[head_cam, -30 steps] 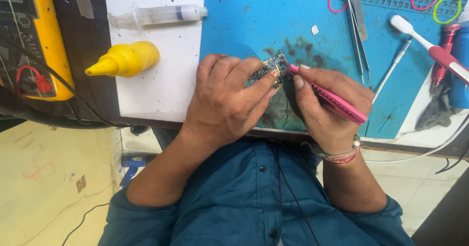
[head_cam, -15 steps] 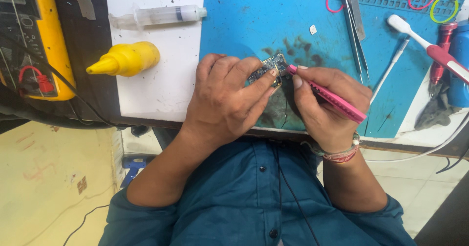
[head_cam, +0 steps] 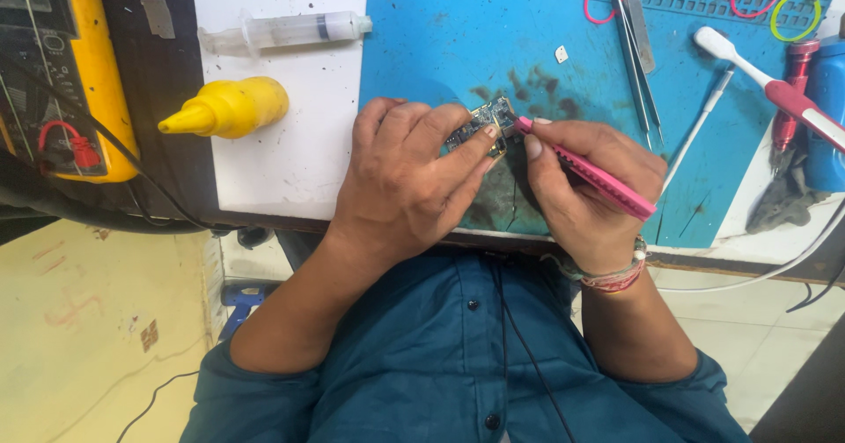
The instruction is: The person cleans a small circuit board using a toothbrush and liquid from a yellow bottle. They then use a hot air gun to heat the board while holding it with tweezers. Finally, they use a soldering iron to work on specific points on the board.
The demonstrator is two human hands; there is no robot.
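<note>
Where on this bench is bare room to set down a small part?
Free: blue mat between clear syringe and steel tweezers; white sheet below yellow nozzle bottle. Crowded: right edge, around white-and-red toothbrush, and where both hands hold the small circuit board.

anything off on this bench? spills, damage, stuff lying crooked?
Yes: dark smudges stain the blue mat around and behind the small circuit board that the left hand pinches; they look like residue, not pattern. The right hand holds a pink tool at the board's edge. The yellow bottle lies on its side, no leak visible.
</note>
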